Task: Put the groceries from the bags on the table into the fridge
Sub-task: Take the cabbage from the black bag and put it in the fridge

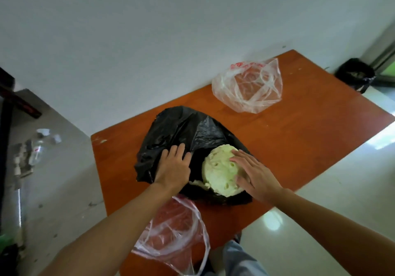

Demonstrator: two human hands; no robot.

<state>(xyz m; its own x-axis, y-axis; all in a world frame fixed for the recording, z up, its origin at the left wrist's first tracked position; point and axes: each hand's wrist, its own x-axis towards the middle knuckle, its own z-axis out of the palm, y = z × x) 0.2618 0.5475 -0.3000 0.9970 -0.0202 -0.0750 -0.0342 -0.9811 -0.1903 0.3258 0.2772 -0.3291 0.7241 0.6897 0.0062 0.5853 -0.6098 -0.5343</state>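
A pale green cabbage [219, 169] lies in the open mouth of a black plastic bag [181, 130] on the orange wooden table [310, 130]. My right hand [253, 174] rests on the cabbage's right side with fingers spread and fairly straight. On the left part of the bag, my left hand [174, 166] presses flat against the black plastic. A clear plastic bag with red print [249, 87] lies at the far end of the table. Another clear bag [175, 230] sits at the near edge, under my left forearm.
A white wall runs behind the table. To the left stands a grey surface with a clear bottle [37, 151] and small items. A black-lined bin [355, 74] stands on the floor past the table's far right corner. Glossy tiled floor lies to the right.
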